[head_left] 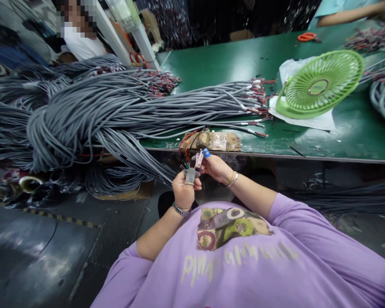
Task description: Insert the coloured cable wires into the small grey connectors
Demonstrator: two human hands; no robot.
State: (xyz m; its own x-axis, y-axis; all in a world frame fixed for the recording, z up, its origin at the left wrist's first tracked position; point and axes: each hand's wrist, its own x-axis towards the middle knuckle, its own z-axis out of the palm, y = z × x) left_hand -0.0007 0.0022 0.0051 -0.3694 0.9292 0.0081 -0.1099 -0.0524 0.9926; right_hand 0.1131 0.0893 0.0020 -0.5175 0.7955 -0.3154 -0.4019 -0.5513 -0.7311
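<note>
My left hand (182, 192) is closed around the end of a grey cable, whose thin coloured wires (186, 166) fan out above the fingers. A grey wrap (190, 176) covers what looks like the thumb. Close beside it, my right hand (218, 169) pinches a small pinkish-white piece (199, 159), too small to identify surely. One right fingertip wears a blue cover (206, 152). Both hands are just in front of the bench edge, near a taped wooden block (224, 141). A bundle of grey cables (144, 160) slopes down toward the left hand.
Long grey cables (179, 105) with stripped red and dark ends lie across the green bench (237, 60). A green fan (321, 87) stands at right, and orange-handled scissors (306, 37) lie behind. Co-workers are at the upper left and upper right.
</note>
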